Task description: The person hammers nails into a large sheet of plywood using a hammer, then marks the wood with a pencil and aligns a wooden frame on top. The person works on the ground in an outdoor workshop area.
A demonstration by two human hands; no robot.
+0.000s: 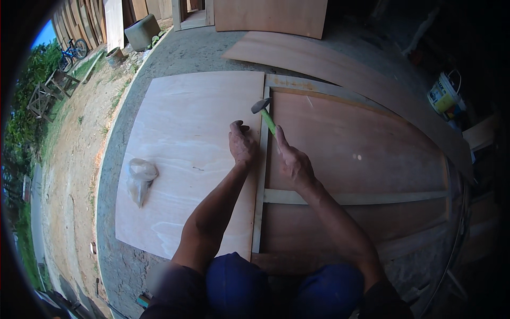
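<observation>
My right hand (295,164) grips a hammer (268,118) by its green handle, its dark head raised near the far end of a wooden frame strip. To its left, my left hand (243,143) rests near the edge of a pale plywood sheet (186,122), with the fingers curled in. Whatever those fingers may pinch is too small to make out. The sheet's right edge lies along a wooden frame (313,196) whose bays show reddish panel. A knotted clear plastic bag (142,178) lies on the sheet, its contents unclear.
Beyond the frame a long plywood piece (297,53) lies on the concrete floor, and another board (271,16) stands behind it. A paint bucket (445,95) sits at the right. Outside, at the left, are a blue bicycle (73,52) and a wooden sawhorse (50,93).
</observation>
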